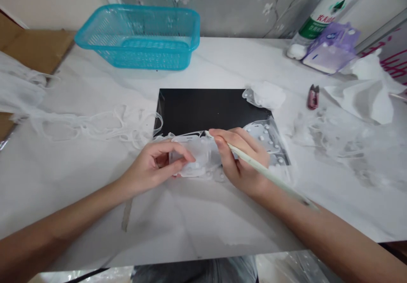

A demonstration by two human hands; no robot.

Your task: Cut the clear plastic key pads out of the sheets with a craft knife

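Observation:
My left hand [155, 164] pinches a translucent white plastic sheet piece [190, 151] at the near edge of a black mat [203, 107]. My right hand [238, 156] grips a long pale stick-like tool [263, 170] like a pen, its tip touching the top of that piece. More clear sheet with white studs [265, 137] lies just right of my right hand on the mat.
A teal plastic basket [143, 35] stands at the back. Thin white trimmings [95, 124] lie to the left. Another studded piece [263, 94], a small dark red clipper [313, 96], white wrapping [365, 92], a purple pack [333, 48] and a green-labelled bottle [321, 18] sit right.

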